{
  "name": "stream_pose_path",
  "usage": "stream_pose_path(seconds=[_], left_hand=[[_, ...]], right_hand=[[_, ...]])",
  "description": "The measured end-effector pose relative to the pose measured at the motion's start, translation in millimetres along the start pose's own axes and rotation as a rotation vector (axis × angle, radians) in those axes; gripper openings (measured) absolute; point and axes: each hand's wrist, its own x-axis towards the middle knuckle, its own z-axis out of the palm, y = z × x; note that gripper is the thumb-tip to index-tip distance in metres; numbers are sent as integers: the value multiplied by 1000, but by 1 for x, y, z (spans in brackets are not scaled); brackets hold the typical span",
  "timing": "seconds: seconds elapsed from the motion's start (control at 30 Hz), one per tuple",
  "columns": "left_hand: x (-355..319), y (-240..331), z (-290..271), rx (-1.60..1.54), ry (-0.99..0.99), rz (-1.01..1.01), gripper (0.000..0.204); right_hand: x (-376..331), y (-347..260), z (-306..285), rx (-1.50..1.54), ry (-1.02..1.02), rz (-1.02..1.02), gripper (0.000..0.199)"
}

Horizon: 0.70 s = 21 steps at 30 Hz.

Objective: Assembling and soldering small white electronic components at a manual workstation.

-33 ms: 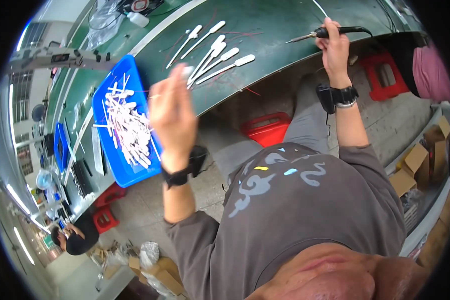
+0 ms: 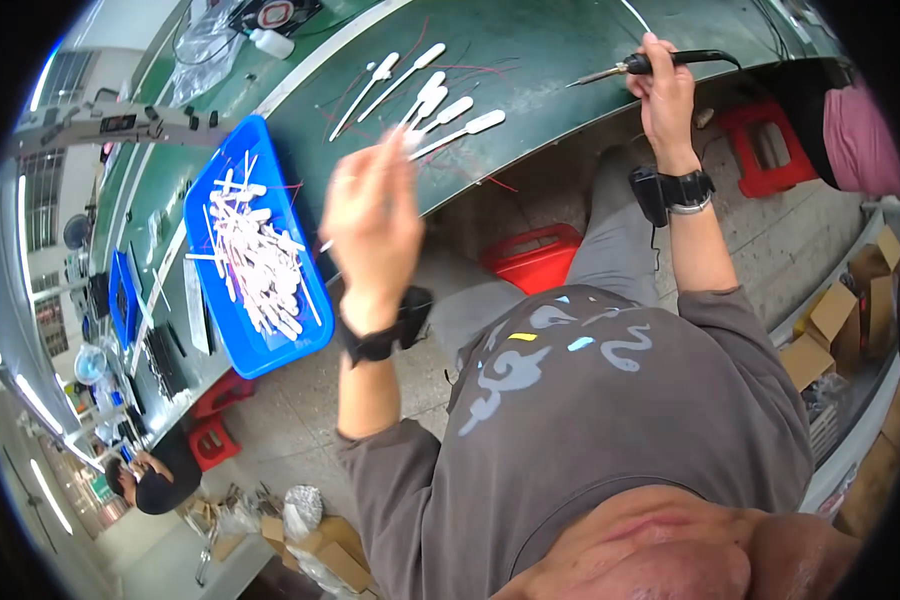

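My left hand point(image 2: 370, 215) is raised over the bench edge and blurred. It pinches a thin white strip point(image 2: 410, 138) whose ends stick out past the fingers. Just beyond it, several white paddle-shaped strips point(image 2: 448, 112) lie fanned on the green bench point(image 2: 530, 60), among thin red wires. To the left sits a blue tray point(image 2: 270, 345) heaped with more white strips. My right hand point(image 2: 665, 100) grips a black-handled soldering iron point(image 2: 670, 60) above the bench, its metal tip pointing left. Both wrists carry black bands.
Red plastic stools point(image 2: 535, 255) point(image 2: 765, 145) stand under the bench. Cardboard boxes point(image 2: 840, 320) are stacked at the right, near another person's pink sleeve point(image 2: 860, 130). A white bottle point(image 2: 270, 42) stands at the bench's far side. A person point(image 2: 145, 480) crouches at lower left.
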Motion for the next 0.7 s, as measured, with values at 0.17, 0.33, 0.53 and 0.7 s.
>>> stream_pose_path(seconds=[0.17, 0.33, 0.53, 0.7], left_hand=[[-4, 8, 94, -114, -106, 149, 22], [-1, 14, 124, -50, -112, 176, 23], [-2, 11, 127, -74, -51, 163, 23], [-1, 13, 126, -97, -47, 119, 19]], right_hand=[[-7, -1, 9, -54, -22, 4, 18], [-17, -2, 16, -192, -11, -50, 20], [-20, 4, 17, -348, -71, -93, 24], [-19, 6, 26, -379, -103, -94, 25]])
